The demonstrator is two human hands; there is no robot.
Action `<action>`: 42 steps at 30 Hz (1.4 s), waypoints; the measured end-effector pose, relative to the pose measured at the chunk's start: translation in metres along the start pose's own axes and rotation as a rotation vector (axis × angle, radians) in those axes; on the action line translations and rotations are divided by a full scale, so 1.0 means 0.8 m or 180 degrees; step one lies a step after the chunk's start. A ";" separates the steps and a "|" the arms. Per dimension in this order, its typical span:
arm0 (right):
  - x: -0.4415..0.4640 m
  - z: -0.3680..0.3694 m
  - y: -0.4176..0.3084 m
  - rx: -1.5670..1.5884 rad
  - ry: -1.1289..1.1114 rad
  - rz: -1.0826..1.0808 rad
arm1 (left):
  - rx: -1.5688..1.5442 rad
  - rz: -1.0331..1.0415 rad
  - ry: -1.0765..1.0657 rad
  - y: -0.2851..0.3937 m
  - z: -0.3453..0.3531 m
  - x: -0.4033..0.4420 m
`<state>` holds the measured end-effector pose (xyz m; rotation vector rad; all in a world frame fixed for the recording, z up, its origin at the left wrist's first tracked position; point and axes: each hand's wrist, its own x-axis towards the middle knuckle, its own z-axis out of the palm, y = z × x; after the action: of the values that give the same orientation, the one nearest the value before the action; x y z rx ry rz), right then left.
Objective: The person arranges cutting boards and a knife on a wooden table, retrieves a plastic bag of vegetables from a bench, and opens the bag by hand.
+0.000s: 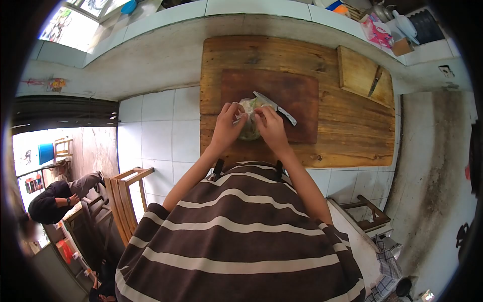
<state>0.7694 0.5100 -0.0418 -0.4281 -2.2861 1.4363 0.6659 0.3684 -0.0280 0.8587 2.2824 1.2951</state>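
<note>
My left hand and my right hand meet over a round, see-through bowl or bag holding pale green and whitish pieces. Both hands have their fingers bent and pinched at its upper part; what exactly lies between the fingertips is too small to tell. A knife with a pale handle lies just beyond and beside my right hand. Under all of this is a reddish-brown board or mat, partly covered by my hands and forearms.
The wooden table carries a lighter cutting board with a second knife at the far right. A tiled wall ledge runs behind. Wooden stools stand at left, where another person sits.
</note>
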 end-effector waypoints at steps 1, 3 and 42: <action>0.001 0.001 -0.001 -0.0018 0.0006 -0.0030 | 0.0250 0.0287 0.0172 0.000 0.002 0.000; 0.003 0.002 -0.002 -0.0062 0.0019 -0.0095 | 0.0745 0.0866 0.0519 0.000 0.011 0.000; 0.014 0.021 0.008 -0.0695 0.0019 -0.0676 | 0.1170 0.1002 0.0734 0.011 0.004 0.005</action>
<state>0.7520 0.5046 -0.0521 -0.2424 -2.4109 1.0879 0.6676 0.3767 -0.0221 1.2955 2.7048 1.1617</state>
